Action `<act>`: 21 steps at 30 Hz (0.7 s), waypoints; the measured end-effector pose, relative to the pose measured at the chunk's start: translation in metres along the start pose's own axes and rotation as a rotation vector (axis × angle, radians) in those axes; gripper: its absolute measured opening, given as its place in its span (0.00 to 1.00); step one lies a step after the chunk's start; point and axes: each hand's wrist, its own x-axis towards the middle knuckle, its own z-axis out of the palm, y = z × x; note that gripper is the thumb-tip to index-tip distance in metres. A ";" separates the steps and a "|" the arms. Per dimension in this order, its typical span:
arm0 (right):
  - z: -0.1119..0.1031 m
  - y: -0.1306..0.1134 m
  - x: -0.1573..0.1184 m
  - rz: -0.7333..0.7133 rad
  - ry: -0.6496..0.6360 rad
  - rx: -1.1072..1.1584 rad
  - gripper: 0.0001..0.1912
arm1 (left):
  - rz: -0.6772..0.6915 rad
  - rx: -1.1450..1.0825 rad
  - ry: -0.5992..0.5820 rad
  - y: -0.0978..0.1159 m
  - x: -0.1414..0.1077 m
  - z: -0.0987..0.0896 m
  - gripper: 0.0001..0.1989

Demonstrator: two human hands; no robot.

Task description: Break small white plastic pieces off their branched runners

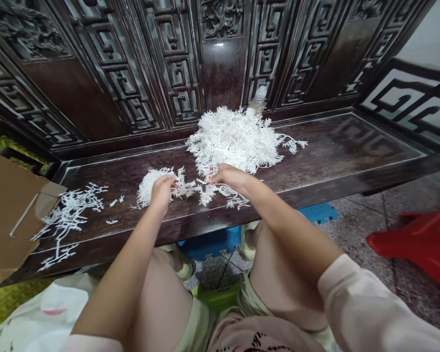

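1. The carved dark wooden bench spans my whole view, its seat in front of my knees.
2. Red plastic furniture, partly cut off, stands on the floor to my right.
3. A brown cardboard piece sits at the bench's left end.
4. The large heap of white, frilly-tipped sprigs is on the seat ahead of me, just beyond my right hand.
5. Bare white branching stems lie loosely tangled beside the cardboard.
6. The small white heap sits between those stems and the large heap, next to my left hand.
7. My right hand pinches a white sprig between thumb and fingers; my left hand has its fingertips drawn together by white tips, though I cannot tell whether they grip any.
8. A clear bottle with a white cap stands behind the large heap.
9. That white sprig hangs over the seat's front part.
10. A few loose white bits lie near the bare stems.
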 end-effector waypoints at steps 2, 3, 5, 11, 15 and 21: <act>0.004 0.004 0.009 0.019 -0.011 -0.004 0.11 | -0.144 -0.146 -0.113 -0.001 -0.009 0.024 0.04; 0.006 0.006 0.010 0.035 -0.008 -0.008 0.11 | -0.215 -0.218 -0.151 -0.001 -0.012 0.034 0.04; 0.009 0.010 0.010 0.068 0.002 -0.019 0.11 | -0.328 -0.313 -0.211 0.000 -0.015 0.045 0.03; 0.013 0.016 0.008 0.051 0.046 -0.040 0.10 | -0.385 -0.317 -0.344 -0.001 -0.020 0.040 0.05; 0.014 0.014 0.008 0.039 0.084 -0.032 0.10 | -0.104 0.023 -0.358 0.001 -0.029 0.043 0.14; 0.008 0.016 0.009 0.018 0.093 -0.138 0.09 | 0.117 0.247 -0.407 -0.001 -0.029 0.046 0.15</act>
